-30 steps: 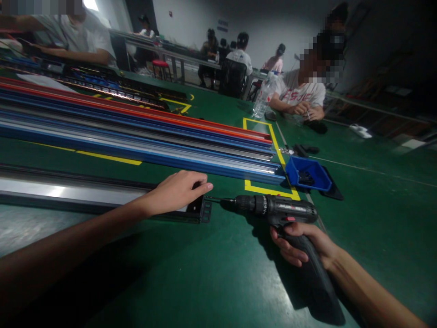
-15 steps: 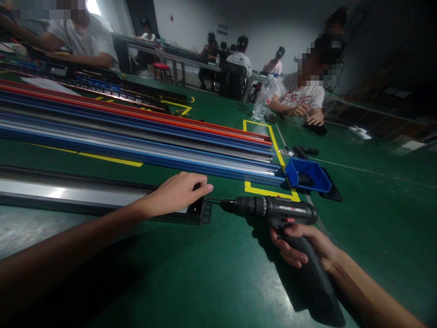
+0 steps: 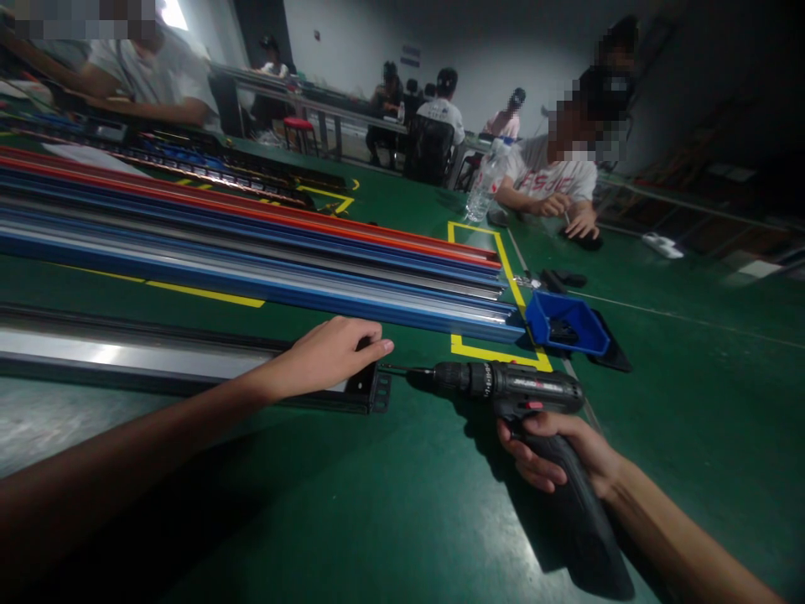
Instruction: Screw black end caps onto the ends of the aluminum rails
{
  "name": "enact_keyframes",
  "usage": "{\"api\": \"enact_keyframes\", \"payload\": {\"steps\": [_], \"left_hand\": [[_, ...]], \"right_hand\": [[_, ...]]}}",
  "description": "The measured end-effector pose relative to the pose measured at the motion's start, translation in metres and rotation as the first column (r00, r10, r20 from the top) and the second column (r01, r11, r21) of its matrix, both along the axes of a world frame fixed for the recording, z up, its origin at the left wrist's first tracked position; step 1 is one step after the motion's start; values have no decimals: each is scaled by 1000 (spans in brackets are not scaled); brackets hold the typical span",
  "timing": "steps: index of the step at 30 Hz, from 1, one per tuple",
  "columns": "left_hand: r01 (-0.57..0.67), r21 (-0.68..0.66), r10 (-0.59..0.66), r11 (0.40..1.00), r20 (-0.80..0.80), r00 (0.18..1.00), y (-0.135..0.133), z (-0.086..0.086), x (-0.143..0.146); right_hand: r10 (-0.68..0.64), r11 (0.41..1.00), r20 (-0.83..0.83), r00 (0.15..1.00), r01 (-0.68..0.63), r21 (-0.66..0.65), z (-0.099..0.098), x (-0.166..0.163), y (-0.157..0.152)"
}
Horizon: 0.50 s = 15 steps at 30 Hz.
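Drill: the cordless drill (image 3: 503,382) is held level just above the bench. Its bit points toward 9 o'clock at the end bracket (image 3: 379,392) of the rail. Whether the tip meets a screw is too small to tell.
Right hand: the right hand (image 3: 559,453) is wrapped tight round the drill's pistol grip, below the red switch.
Left hand: the left hand (image 3: 327,356) lies palm down on the rail's end with its fingers loosely spread, pressing rather than clamping.
Rail: the black rail (image 3: 126,356) lies flat and runs off toward 9 o'clock.
Handling: the drill looks rigid and bottom-heavy with its battery, best taken at the grip. The rail looks like stiff metal, long enough to swing, and best pinned near the worked end.
Bench: the green bench (image 3: 390,503) is smooth, faintly glossy and marked with yellow tape (image 3: 500,351). Coloured rails (image 3: 251,252) are stacked at 11 o'clock and a blue bin (image 3: 566,323) sits at 1 o'clock.
Room: a dim workshop. Other people sit at 12 and 1 o'clock, with a water bottle (image 3: 483,183) beside one of them.
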<state>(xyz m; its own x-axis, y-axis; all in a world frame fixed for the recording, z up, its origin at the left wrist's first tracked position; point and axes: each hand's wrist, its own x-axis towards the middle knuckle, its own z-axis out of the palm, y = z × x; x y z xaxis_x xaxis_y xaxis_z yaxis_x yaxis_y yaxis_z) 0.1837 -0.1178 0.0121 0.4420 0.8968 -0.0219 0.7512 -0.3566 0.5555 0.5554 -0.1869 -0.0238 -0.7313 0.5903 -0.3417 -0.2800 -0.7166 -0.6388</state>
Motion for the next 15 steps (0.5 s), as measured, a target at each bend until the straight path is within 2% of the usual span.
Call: {"api": "enact_keyframes", "payload": {"steps": [10, 15], "left_hand": [[-9, -7, 9, 1000, -7, 1000, 0, -1, 0], [-3, 1, 3, 1000, -6, 1000, 0, -1, 0]], "right_hand": [[12, 1000, -22, 1000, -12, -8, 0, 0, 0], [3, 1000, 21, 1000, -3, -3, 1, 0, -1]]}}
